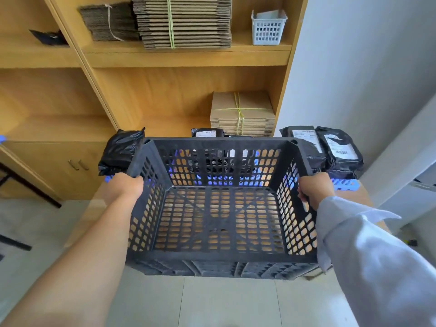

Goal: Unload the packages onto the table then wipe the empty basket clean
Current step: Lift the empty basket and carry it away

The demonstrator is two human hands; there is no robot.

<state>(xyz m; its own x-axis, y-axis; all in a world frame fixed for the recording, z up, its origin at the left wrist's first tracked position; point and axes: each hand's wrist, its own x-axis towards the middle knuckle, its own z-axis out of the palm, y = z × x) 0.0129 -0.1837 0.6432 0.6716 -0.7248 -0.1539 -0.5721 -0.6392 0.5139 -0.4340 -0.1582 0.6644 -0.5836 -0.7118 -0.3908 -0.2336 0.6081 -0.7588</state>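
Head view: our left hand [128, 185] and right hand [315, 188] grip the empty basket [221, 258]; tilting it could knock packages [339, 149] off

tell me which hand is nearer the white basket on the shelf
Right. The right hand grips the black basket's right wall, below the white basket; the left hand grips the left wall, farther left.
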